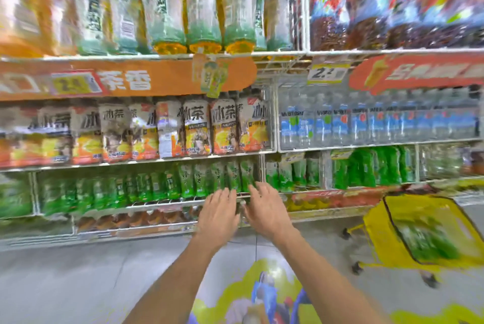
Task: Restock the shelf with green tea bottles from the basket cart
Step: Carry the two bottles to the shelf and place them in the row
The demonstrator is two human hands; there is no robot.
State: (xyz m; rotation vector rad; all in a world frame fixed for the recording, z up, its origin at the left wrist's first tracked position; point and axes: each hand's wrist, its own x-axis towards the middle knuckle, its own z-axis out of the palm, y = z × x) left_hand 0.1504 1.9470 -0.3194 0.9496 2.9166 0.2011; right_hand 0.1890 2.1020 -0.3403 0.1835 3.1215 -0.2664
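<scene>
Nothing gripped, left hand and right hand spread loose at the front tea bottles on the low shelf; row looks near full; cart off right holds more, so restock likely partway.

The basket cart stands right of the green tea bottles on the shelf.

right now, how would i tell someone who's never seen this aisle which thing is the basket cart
Face the long drinks shelving and look down to the grey floor at its right. There stands a yellow basket cart on small dark wheels, green bottles inside. It alone has wheels and stands off the shelves.
</scene>
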